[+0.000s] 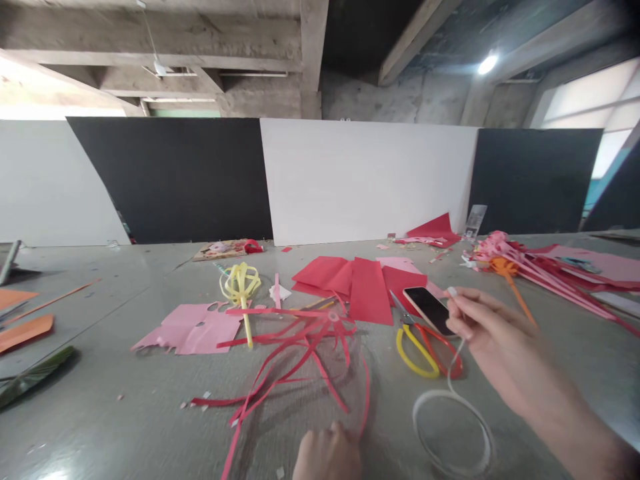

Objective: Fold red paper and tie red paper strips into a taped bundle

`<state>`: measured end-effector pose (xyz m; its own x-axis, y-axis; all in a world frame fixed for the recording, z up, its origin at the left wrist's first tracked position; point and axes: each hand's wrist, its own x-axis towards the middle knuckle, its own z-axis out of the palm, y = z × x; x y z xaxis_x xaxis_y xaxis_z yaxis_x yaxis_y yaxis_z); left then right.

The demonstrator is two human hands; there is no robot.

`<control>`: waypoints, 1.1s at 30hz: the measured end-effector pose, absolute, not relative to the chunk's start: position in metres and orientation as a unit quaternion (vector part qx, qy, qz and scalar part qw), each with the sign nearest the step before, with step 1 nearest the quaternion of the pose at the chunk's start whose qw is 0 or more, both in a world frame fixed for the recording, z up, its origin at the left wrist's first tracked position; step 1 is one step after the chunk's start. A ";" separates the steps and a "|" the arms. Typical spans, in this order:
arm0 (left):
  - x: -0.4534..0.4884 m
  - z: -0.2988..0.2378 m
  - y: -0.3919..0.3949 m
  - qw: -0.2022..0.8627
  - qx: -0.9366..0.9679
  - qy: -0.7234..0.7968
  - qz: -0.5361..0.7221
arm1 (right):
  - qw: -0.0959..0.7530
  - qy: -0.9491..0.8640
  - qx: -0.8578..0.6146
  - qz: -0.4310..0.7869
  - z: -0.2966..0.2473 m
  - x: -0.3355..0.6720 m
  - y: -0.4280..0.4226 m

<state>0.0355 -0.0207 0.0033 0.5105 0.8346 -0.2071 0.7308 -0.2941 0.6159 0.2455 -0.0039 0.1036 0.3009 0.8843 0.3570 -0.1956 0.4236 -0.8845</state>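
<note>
My right hand (pixel 483 327) reaches in from the right and pinches the plug end of a white cable (pixel 453 413), which loops on the table below it. The plug sits next to a phone (pixel 429 309) lying face up beside yellow and red scissors (pixel 420 347). My left hand (pixel 327 453) shows at the bottom edge, fingers curled, at the end of a bundle of red paper strips (pixel 295 353); whether it grips a strip is hidden.
Red paper sheets (pixel 357 283), pink cut paper (pixel 193 328) and a yellow paper flower (pixel 241 287) lie mid-table. A pile of pink and red paper stems (pixel 540 270) lies at the right. Orange paper (pixel 23 327) lies at the left. Black and white boards (pixel 367 177) stand behind the grey table (pixel 125 400).
</note>
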 end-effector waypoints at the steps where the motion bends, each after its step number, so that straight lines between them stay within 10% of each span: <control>1: 0.035 0.006 -0.020 0.329 0.801 0.495 0.074 | 0.712 -0.453 -0.380 0.379 0.104 0.245 -0.004; 11: 0.040 0.037 -0.016 0.727 0.457 0.403 0.317 | 0.672 -0.481 -0.405 0.391 0.098 0.246 -0.004; 24: 0.029 0.057 -0.008 0.615 0.547 0.413 0.391 | 0.378 -0.682 -0.448 0.437 0.082 0.210 -0.022; 33: 0.031 0.062 -0.009 0.617 0.533 0.457 0.355 | 0.323 -0.688 -0.464 0.455 0.071 0.196 -0.027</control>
